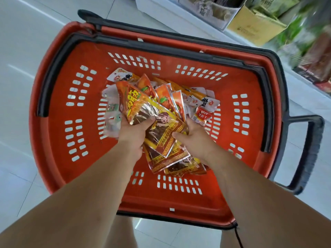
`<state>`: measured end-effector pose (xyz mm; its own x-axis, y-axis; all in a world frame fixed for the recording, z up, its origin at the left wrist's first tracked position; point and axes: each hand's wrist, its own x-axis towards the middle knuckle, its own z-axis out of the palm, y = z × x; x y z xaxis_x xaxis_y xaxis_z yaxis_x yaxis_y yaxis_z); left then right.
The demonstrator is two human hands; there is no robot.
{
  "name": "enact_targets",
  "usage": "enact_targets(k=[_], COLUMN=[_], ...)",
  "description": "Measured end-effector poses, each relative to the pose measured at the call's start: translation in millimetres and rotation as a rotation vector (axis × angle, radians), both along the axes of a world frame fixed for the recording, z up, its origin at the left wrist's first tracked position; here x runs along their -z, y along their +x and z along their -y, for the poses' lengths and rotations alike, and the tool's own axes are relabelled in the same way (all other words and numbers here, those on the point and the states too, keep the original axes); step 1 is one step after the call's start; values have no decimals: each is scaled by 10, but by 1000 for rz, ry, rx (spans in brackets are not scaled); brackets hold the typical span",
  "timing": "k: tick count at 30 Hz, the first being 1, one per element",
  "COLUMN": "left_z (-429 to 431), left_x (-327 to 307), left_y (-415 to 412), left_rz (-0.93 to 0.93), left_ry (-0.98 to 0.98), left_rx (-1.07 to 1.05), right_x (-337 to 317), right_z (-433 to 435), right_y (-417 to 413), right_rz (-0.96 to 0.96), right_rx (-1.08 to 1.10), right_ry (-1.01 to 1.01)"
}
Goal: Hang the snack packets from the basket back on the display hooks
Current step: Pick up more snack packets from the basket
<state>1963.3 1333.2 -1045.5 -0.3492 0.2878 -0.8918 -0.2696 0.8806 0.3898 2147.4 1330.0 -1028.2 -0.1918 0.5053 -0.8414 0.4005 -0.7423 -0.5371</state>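
Observation:
A red plastic basket (59, 111) with black handles stands on the floor below me. Several snack packets lie piled in its bottom. My left hand (133, 133) grips a yellow-and-red packet (138, 102), thumb across its clear window. My right hand (194, 138) holds the right edge of a stack of similar red packets (166, 145), thumb on top. Orange packets (168, 97) and white packets (206, 101) lie behind my hands. No display hooks are in view.
A white shelf base (179, 20) runs along the upper right with cardboard boxes (254, 27) and blurred goods on it. The basket's black pull handle (311, 154) sticks out to the right. White tiled floor (21, 51) surrounds the basket.

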Motion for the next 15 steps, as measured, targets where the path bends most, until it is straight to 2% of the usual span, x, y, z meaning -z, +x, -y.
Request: enact_targets(k=[2,9,12,15], left_z=[-15,73,43,-24], left_x=[50,-72,-151,-196], left_y=[14,-116,-200,-233], left_rz=[-23,-39,-66,-67], left_ry=[-4,153,193,204], left_rx=[36,434,462,391], right_x=[26,166,163,85], right_z=[-20,-127,-186,-197], right_y=[-31,-138,-232,-320], right_rz=[-57,189,241,268], right_rx=[127,306,240,226], right_ry=[-53,95,155,241])
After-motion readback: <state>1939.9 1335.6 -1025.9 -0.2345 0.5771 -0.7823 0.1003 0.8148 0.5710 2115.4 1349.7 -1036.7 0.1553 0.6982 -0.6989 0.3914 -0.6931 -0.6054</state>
